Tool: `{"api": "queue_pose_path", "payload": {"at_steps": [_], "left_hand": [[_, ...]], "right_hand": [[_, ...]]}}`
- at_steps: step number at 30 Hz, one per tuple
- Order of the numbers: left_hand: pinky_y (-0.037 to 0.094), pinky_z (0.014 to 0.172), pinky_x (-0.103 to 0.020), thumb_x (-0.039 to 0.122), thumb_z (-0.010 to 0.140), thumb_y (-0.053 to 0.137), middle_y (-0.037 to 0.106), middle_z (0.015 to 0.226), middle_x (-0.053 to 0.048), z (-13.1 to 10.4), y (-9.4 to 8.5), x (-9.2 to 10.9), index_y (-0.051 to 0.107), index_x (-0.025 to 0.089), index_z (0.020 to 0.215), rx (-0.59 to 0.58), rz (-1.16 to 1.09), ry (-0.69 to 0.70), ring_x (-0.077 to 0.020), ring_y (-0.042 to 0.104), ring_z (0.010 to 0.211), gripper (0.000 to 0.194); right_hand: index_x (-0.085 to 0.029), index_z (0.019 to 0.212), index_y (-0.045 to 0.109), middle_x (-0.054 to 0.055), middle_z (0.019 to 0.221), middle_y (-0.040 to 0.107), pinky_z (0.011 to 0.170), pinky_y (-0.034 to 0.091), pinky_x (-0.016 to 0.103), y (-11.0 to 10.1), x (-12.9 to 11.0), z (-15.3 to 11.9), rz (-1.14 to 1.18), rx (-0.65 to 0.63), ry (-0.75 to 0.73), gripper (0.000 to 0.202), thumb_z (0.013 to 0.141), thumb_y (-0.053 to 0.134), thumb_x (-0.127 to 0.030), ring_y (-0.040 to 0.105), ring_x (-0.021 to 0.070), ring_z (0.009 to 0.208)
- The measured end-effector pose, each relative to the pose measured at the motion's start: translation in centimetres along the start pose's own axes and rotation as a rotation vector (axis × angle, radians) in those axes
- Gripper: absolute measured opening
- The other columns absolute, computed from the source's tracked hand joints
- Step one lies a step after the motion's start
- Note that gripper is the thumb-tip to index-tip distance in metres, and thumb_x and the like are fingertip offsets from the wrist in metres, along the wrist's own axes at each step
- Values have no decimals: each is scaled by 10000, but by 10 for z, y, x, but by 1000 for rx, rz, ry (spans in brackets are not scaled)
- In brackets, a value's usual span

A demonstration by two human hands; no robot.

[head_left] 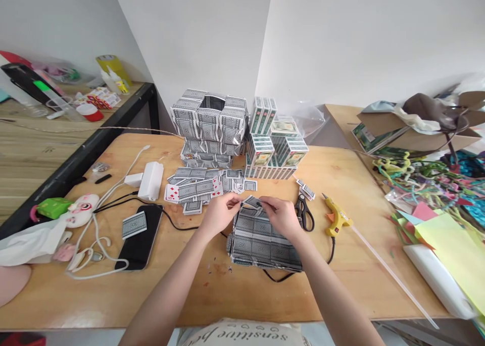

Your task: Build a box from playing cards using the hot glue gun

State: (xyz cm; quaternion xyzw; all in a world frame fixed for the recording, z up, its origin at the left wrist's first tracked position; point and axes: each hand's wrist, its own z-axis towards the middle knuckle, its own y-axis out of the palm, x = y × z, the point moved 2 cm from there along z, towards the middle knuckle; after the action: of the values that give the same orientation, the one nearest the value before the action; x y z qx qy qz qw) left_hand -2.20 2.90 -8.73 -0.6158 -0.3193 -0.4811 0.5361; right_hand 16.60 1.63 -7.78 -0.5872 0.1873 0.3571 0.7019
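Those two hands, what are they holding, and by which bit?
A patterned playing card, pinched near opposite ends: the left hand at one, the right hand at the other.

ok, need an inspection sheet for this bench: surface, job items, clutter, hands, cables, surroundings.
Surface: wooden tabletop, small dark specks toward its front.
Job items: low playing-card structure under the hands; taller playing-card structure behind; loose playing cards, card packs, scissors, yellow glue gun.
Clutter: smartphone with one card on it, white block, colored paper sheets at right.
Hands: left hand and right hand pinch at one playing card.
Cables: tangled white cable beside the smartphone; black cord at the glue gun.
Surroundings: black-edged side table left, cardboard box right, plain walls.
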Motion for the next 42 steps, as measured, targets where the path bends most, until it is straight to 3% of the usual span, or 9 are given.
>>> {"api": "queue_pose_path", "payload": {"at_steps": [5, 12, 42], "left_hand": [[534, 738, -275, 205, 765, 544, 696, 851, -30, -6, 4, -10, 628, 177, 872, 116, -79, -44, -159, 663, 796, 139], [527, 732, -277, 227, 779, 522, 689, 855, -30, -11, 7, -16, 628, 181, 864, 188, -79, -66, -158, 660, 777, 144], [504, 715, -262, 110, 766, 452, 670, 839, -36, -15, 10, -10, 569, 174, 854, 284, 29, -67, -142, 646, 749, 160]], "right_hand": [[-206, 880, 691, 51, 850, 719, 682, 524, 271, 0, 2, -1, 9, 26, -47, 232, 828, 468, -242, 672, 183, 742], [-199, 899, 686, 51, 779, 711, 638, 506, 258, 2, 1, 0, -36, -3, -86, 243, 841, 451, -230, 658, 174, 679], [-182, 898, 660, 62, 762, 679, 645, 438, 217, 3, -6, 4, -218, -146, -75, 259, 852, 406, -163, 622, 160, 692]]}}
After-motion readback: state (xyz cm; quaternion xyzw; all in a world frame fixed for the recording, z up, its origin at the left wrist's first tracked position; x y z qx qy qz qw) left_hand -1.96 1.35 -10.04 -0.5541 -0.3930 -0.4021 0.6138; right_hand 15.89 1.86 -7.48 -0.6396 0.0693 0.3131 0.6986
